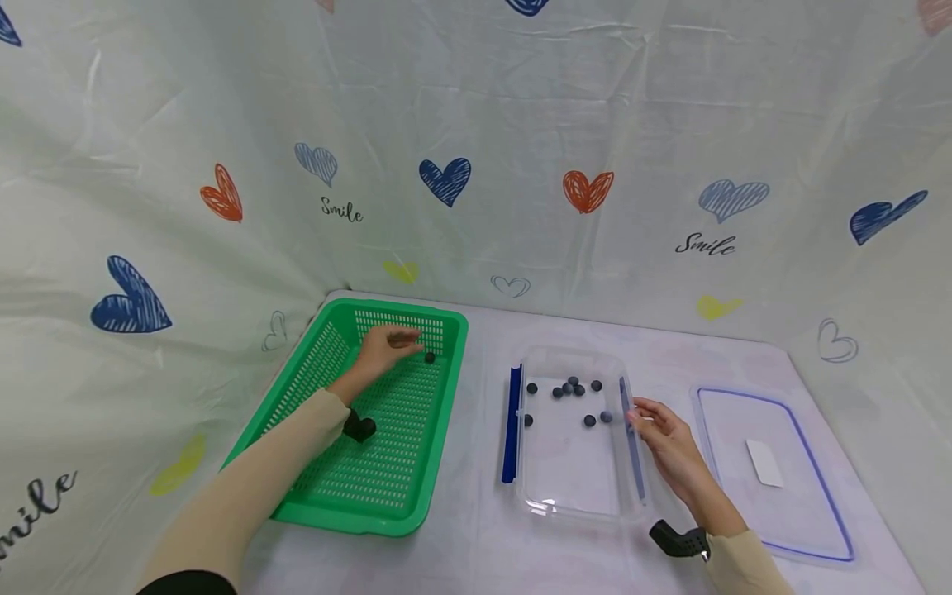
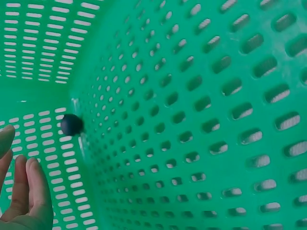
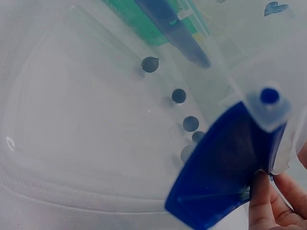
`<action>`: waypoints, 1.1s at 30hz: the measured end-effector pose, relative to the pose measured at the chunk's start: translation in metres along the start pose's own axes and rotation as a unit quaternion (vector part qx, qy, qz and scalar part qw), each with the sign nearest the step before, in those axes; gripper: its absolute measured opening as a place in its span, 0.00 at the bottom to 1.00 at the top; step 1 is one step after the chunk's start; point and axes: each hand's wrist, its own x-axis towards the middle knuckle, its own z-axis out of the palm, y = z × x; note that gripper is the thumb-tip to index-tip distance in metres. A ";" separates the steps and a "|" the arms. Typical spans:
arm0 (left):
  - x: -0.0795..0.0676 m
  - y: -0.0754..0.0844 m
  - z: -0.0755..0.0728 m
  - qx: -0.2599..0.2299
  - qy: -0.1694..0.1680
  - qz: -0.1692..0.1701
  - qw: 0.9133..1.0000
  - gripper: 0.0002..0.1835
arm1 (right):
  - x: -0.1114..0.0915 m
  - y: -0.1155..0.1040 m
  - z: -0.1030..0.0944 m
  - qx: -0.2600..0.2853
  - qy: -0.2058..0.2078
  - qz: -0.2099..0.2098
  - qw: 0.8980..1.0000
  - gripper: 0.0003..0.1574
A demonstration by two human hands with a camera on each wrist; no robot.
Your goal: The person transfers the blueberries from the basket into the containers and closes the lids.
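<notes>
My left hand (image 1: 387, 351) reaches over the far end of a green plastic basket (image 1: 451, 397), thumb and fingers apart with nothing visible between them. Close by, a dark round berry like a blueberry (image 1: 430, 358) lies in the basket; in the left wrist view the berry (image 2: 72, 124) is clear of the fingers (image 2: 39, 191). My right hand (image 1: 669, 442) pinches the blue side latch (image 3: 220, 163) of a clear plastic box (image 1: 568, 506) at its right wall. Several similar dark berries (image 1: 590, 421) are scattered inside this box, mostly toward its far half.
The box's other blue latch (image 1: 511, 426) hangs out on the left side. To the right lies a clear lid (image 1: 799, 504) with a blue rim and a white label (image 1: 764, 463). A heart-printed sheet (image 1: 521, 124) hangs behind the white-covered table (image 1: 476, 496).
</notes>
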 end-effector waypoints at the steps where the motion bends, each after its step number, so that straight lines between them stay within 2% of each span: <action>1: 0.000 -0.001 0.000 0.006 -0.002 0.001 1.000 0.18 | 0.000 0.000 0.000 -0.001 0.000 0.001 1.000 0.32; 10: -0.001 -0.004 0.009 -0.008 -0.031 0.011 0.999 0.18 | -0.001 -0.002 -0.001 0.003 0.002 0.005 1.000 0.32; 13: -0.001 -0.008 0.012 -0.002 -0.031 0.014 0.999 0.17 | -0.001 0.000 -0.002 0.005 0.002 0.003 1.000 0.31; 18: 0.000 -0.019 0.015 -0.018 -0.037 0.025 0.999 0.18 | -0.001 0.000 -0.002 0.006 0.002 0.003 1.000 0.31; 23: 0.001 -0.027 0.017 -0.003 -0.028 0.027 0.999 0.18 | 0.000 -0.002 -0.001 0.002 0.000 -0.001 1.000 0.31; 33: 0.002 -0.030 0.023 0.031 -0.013 0.040 0.999 0.15 | -0.001 -0.001 -0.001 0.002 0.005 0.001 1.000 0.31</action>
